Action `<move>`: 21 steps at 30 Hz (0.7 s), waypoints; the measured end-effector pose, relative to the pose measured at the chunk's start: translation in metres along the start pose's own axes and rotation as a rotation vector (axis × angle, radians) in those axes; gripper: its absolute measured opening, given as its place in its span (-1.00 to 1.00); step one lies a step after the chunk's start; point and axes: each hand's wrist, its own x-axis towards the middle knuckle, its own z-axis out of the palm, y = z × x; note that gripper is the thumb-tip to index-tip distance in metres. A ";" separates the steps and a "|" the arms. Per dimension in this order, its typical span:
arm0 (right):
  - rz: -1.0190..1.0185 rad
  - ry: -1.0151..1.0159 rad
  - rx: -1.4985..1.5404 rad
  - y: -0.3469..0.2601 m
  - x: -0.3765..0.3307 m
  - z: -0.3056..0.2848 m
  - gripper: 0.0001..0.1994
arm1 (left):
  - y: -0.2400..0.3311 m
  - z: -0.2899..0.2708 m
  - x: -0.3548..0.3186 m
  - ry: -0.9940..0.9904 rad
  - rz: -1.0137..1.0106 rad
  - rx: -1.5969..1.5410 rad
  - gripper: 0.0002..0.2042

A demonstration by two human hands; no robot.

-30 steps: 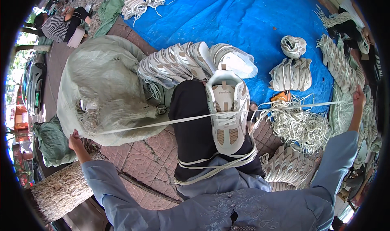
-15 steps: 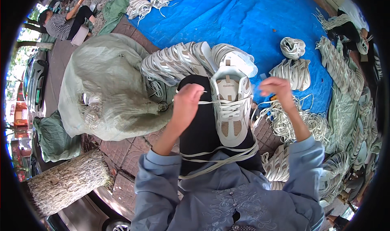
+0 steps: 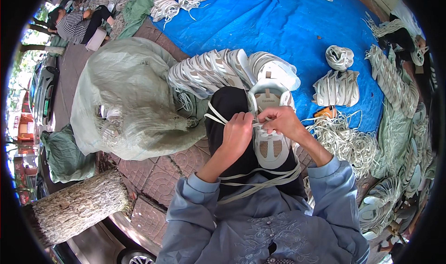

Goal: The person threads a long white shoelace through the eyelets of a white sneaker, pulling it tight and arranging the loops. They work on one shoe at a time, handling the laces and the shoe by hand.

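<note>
Blue tarpaulin spread beyond both hands, grey-green woven sack lying left of the left hand, white shoe upper directly beneath both hands on the lap, left hand and right hand pinched on the flat white lace over it.

A second ago both arms are spread wide, stretching the white lace taut across the shoe upper. Now the left hand and right hand meet over it, fingers pinching the lace together.
</note>
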 end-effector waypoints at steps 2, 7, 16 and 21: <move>0.042 0.004 -0.014 0.004 0.000 -0.002 -0.86 | 0.000 0.005 -0.003 0.023 -0.027 -0.009 -0.91; -0.041 0.107 -0.010 0.011 -0.005 0.009 -0.86 | 0.007 0.008 -0.008 0.111 0.060 0.090 -0.87; -0.146 0.321 0.199 0.023 -0.014 -0.007 -0.86 | 0.011 0.000 0.012 -0.258 0.315 0.367 -0.81; -0.100 0.336 0.215 0.033 -0.022 -0.024 -0.80 | 0.004 -0.013 0.043 -0.584 0.094 -0.001 -0.90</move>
